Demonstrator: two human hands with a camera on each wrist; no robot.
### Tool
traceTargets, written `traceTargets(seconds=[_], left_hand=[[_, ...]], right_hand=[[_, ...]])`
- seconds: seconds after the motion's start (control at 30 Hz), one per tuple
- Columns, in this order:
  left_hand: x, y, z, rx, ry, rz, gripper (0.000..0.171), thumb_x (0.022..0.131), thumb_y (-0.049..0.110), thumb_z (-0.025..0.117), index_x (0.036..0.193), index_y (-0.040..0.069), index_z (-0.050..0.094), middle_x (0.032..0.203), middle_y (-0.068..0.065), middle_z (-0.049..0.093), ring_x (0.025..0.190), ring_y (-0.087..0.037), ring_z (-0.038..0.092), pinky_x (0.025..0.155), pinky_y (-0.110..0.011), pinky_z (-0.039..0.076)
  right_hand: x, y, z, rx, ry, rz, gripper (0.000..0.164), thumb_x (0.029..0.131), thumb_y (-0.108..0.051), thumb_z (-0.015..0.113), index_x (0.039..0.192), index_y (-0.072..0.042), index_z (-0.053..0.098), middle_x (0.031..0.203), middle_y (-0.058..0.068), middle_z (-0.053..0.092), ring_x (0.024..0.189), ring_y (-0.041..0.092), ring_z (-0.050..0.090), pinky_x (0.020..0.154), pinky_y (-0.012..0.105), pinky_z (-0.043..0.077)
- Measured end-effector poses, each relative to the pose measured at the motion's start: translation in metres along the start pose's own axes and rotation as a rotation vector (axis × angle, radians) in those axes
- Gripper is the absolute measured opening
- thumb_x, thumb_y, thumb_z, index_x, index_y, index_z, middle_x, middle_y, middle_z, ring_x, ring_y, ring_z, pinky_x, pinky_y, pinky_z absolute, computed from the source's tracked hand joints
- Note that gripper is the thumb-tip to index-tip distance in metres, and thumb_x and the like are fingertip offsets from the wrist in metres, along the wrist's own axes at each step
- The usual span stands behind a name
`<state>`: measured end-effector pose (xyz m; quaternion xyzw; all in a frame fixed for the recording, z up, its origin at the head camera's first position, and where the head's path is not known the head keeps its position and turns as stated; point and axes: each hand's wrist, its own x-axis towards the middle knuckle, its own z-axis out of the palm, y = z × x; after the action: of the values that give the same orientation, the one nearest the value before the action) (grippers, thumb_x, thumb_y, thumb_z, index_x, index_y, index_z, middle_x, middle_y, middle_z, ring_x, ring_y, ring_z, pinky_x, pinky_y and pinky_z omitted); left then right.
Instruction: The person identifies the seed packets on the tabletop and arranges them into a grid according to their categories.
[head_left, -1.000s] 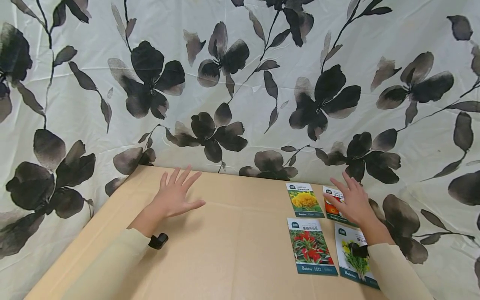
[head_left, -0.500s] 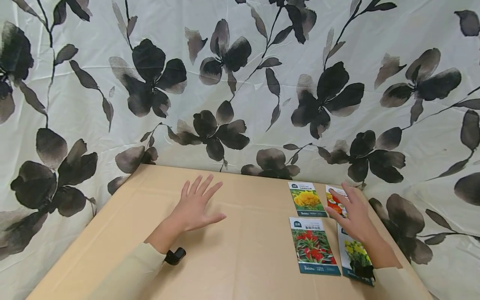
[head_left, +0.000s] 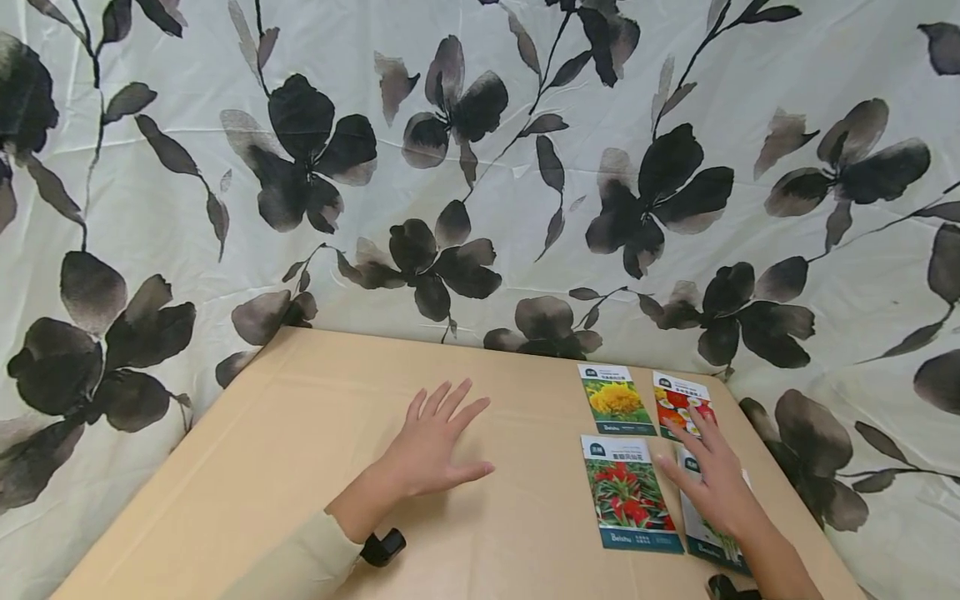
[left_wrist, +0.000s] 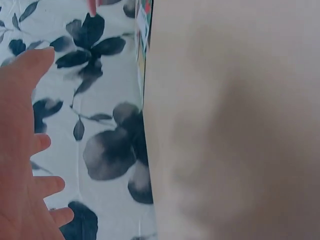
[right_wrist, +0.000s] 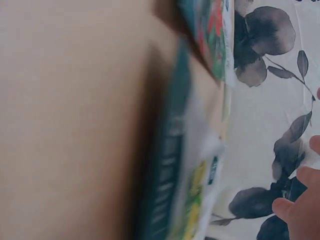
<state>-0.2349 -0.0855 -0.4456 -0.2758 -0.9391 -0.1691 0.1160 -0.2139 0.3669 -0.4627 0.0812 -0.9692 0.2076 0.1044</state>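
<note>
lower centre, we see the left hand, fingers spread, holding nothing. lower right, four packets lie flat, one partly hidden behind the right hand, whose spread fingers grip nothing; we can't tell whether they touch.

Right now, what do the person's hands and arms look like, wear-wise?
Left hand: ungloved, with a plain cream sleeve and a small, boxy black device at the wrist. Right hand: ungloved; a second black device shows beside that forearm, cut off by the frame. No sleeve visible there.
</note>
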Motion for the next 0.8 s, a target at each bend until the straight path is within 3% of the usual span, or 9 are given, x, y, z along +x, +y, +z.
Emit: traceTargets(seconds=[0.13,0.37,0.6,0.8], left_hand=[[-0.001,0.009,0.007,-0.013,-0.021,0.034,0.086,0.088,0.071,0.064,0.159,0.03,0.037,0.171,-0.005,0.023,0.157,-0.038,0.023,0.121,-0.067,0.015],[-0.001,0.024,0.017,-0.019,-0.048,0.056,0.084,0.089,0.069,0.063,0.159,0.03,0.037,0.171,-0.004,0.023,0.157,-0.038,0.021,0.121,-0.067,0.017],[0.007,0.041,0.025,-0.06,-0.108,0.029,0.077,0.092,0.063,0.064,0.156,0.027,0.041,0.17,-0.004,0.025,0.158,-0.037,0.017,0.122,-0.065,0.016],[0.015,0.062,0.039,-0.096,-0.113,0.004,0.065,0.094,0.057,0.064,0.148,0.023,0.051,0.166,-0.006,0.035,0.156,-0.038,0.022,0.121,-0.064,0.021]], right_hand=[[-0.014,0.007,0.003,0.005,-0.053,0.065,0.073,0.096,-0.054,0.064,0.153,-0.011,0.048,0.17,0.024,0.012,0.154,0.055,0.003,0.102,0.087,0.015],[-0.029,0.027,0.0,0.032,-0.161,0.156,0.081,0.094,-0.061,0.065,0.152,-0.007,0.048,0.167,0.03,0.014,0.149,0.061,0.009,0.098,0.086,0.022],[-0.032,0.036,-0.005,0.001,-0.256,0.202,0.087,0.092,-0.067,0.062,0.151,-0.004,0.049,0.162,0.036,0.019,0.143,0.065,0.018,0.1,0.084,0.025],[-0.031,0.044,-0.008,-0.021,-0.381,0.242,0.084,0.094,-0.066,0.059,0.151,-0.005,0.048,0.16,0.038,0.024,0.141,0.066,0.024,0.101,0.081,0.031]])
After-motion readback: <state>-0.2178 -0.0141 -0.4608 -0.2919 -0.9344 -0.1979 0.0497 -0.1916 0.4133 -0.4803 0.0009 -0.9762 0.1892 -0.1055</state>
